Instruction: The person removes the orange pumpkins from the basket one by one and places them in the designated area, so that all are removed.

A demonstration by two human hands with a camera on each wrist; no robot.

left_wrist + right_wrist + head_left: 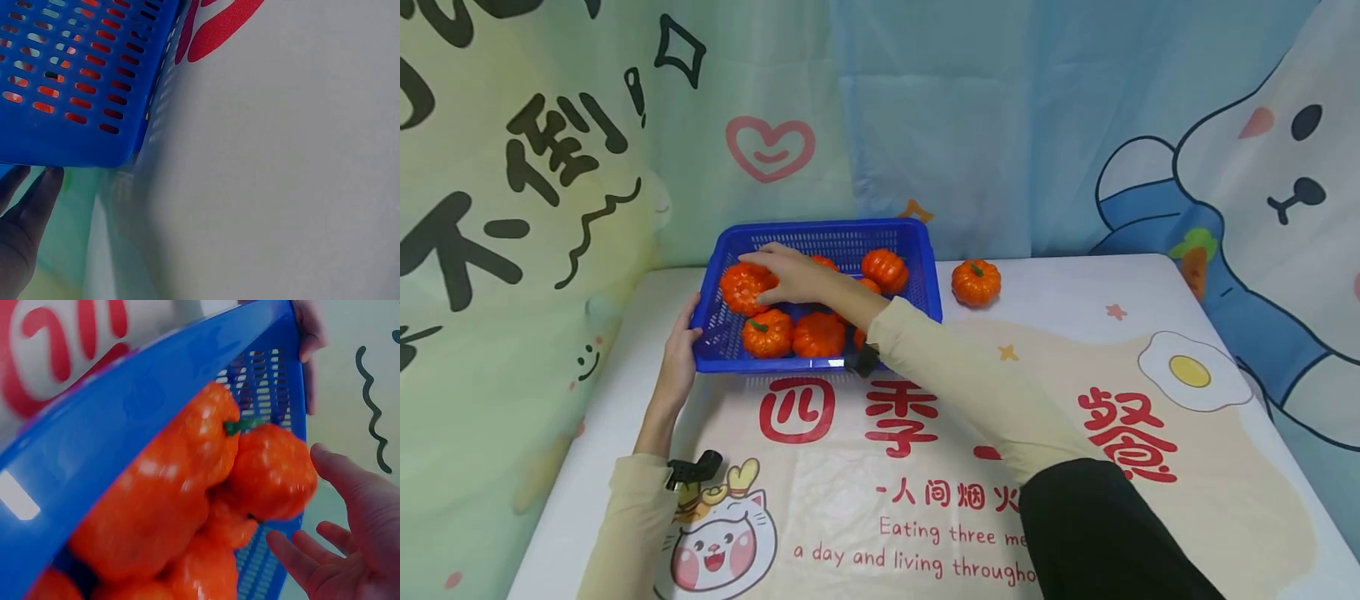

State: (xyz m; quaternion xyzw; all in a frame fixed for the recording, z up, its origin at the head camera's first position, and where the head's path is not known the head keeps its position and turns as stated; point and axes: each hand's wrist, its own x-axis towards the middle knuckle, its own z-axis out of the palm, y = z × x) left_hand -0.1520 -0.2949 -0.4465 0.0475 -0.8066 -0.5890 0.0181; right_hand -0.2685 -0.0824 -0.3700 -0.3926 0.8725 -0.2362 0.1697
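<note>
A blue plastic basket (880,228) holds several shiny orange pumpkins, some with green stems. My right hand (800,276) reaches into its left part, over the pumpkin (745,288) there. In the right wrist view, the thumb and spread fingers (357,494) stand on either side of that pumpkin (275,472), the thumb tip right at its skin. My left hand (682,346) rests against the basket's left end, its straight fingers (44,197) touching the outside by the rim. Below the reaching hand, two more pumpkins (767,333) sit along the basket's near wall.
One pumpkin (976,283) sits on the table just right of the basket. A printed cloth (850,517) with red characters and a cartoon cat covers the table. Behind the basket hangs a light blue curtain (940,150); a yellow-green printed one (572,225) borders the left side.
</note>
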